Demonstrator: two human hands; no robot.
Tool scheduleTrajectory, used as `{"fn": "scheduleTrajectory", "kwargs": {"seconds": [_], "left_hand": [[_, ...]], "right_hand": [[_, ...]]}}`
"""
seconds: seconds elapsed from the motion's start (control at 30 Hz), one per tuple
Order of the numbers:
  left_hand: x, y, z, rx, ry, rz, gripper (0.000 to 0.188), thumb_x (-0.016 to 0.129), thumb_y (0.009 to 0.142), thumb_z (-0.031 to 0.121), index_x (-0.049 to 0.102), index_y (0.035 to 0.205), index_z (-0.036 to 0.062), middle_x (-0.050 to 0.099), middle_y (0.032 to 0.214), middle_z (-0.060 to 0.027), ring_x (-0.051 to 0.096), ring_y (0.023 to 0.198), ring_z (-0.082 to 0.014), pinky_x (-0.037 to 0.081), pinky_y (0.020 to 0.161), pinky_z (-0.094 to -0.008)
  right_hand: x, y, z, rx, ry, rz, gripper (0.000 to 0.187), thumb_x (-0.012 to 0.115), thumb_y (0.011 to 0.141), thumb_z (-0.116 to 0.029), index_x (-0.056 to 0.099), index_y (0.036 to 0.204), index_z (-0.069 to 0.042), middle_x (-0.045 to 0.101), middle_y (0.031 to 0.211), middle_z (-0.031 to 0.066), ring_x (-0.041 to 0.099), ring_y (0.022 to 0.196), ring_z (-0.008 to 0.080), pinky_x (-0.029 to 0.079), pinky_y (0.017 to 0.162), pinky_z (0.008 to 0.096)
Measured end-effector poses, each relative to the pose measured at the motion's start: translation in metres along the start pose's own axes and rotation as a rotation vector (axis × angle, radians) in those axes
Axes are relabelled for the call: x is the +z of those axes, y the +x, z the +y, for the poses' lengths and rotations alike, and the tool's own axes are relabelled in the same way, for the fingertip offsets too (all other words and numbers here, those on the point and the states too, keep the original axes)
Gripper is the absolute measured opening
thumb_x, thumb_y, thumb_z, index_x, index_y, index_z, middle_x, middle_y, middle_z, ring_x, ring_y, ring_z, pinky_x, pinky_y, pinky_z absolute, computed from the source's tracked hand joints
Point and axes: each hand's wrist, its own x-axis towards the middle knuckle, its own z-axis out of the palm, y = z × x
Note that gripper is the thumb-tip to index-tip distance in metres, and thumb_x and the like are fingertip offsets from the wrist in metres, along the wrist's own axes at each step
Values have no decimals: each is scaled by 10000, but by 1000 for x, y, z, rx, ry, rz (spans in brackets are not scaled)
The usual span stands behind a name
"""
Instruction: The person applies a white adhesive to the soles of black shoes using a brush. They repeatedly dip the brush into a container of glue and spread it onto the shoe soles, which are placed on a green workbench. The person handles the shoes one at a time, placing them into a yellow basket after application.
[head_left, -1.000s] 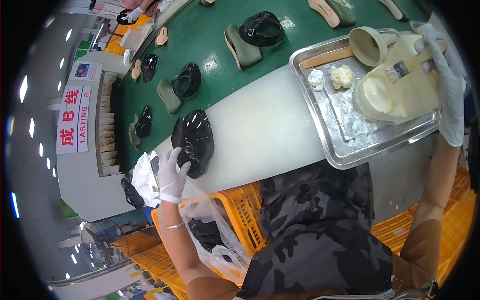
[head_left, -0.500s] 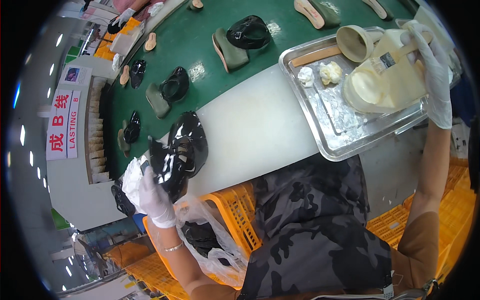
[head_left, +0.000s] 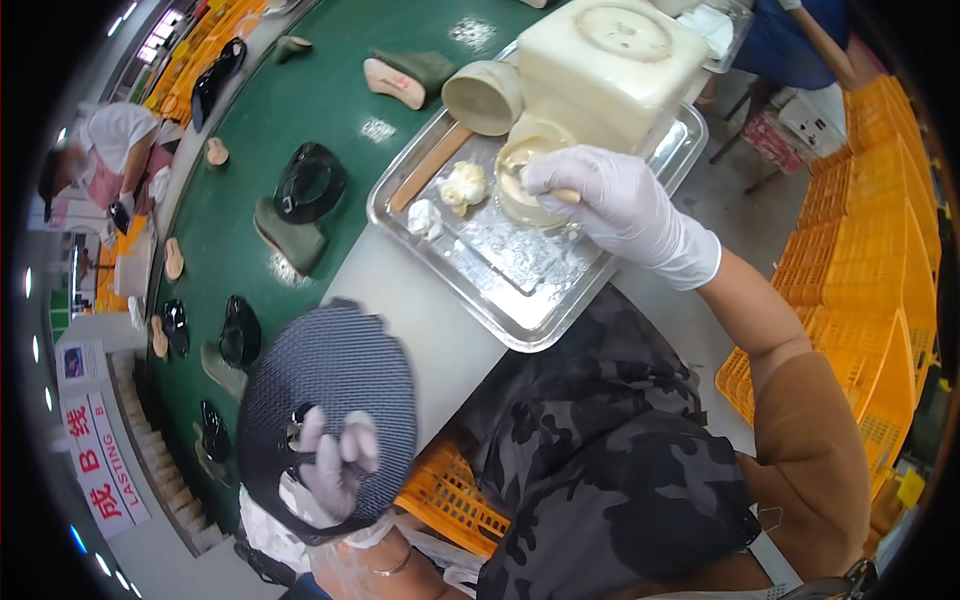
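Note:
My gloved left hand [head_left: 335, 470] grips a black shoe upper [head_left: 315, 360], its ribbed dark-grey inside turned up and fingers showing through its opening. Bunched white material [head_left: 270, 525] hangs beneath that hand. In my gloved right hand [head_left: 625, 210] is a brush, whose wooden handle end [head_left: 566, 196] pokes out between the fingers. This hand is over the mouth of a cream-coloured cup [head_left: 530, 212] with pale paste in it; the bristles are hidden. The cup joins a big cream plastic container [head_left: 590, 85], both on a metal tray [head_left: 530, 335].
On the tray lie a wooden strip [head_left: 430, 168], a round beige cup [head_left: 484, 97] and crumpled wads [head_left: 462, 188]. Several shoe lasts and black uppers lie on the green table [head_left: 370, 230]. Orange crates [head_left: 860, 260] stack at right; a person [head_left: 115, 150] works far left.
My view has swung right. My right hand has brought the brush from beside the container to the paste cup. My left hand has turned the upper from its shiny outside to its inside.

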Motion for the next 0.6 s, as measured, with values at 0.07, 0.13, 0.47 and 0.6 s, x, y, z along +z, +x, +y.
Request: {"fn": "scheduleTrajectory", "kwargs": {"seconds": [0.07,0.13,0.47,0.6], "left_hand": [[25,16,-10,-157,-87,-101,323,463,896,84,460,1206,-6,392,704,-38,362,564,-123,340,489,-238],[35,25,-25,-303,-147,-137,273,465,881,134,500,1132,31,418,669,-47,408,566,-168,339,504,-251],[69,55,-73,-781,-528,-475,390,370,894,80,386,1269,-28,301,462,2,280,359,-96,258,363,-229],[80,58,-80,-860,-565,-516,398,373,889,89,376,1261,-50,315,450,-5,284,351,-95,233,342,-224]], "right_hand": [[-1,-4,-3,72,129,-7,137,619,800,-71,569,927,-80,624,855,76,622,773,245,509,671,303],[-6,-6,-1,245,390,12,96,589,853,-80,569,939,-42,625,866,49,617,762,172,495,695,257],[-27,12,-7,288,740,132,170,450,945,-142,501,1020,2,586,963,59,581,849,93,468,662,189],[-24,25,-12,82,863,61,107,466,901,-89,497,981,-25,578,942,62,593,773,132,478,636,223]]}}
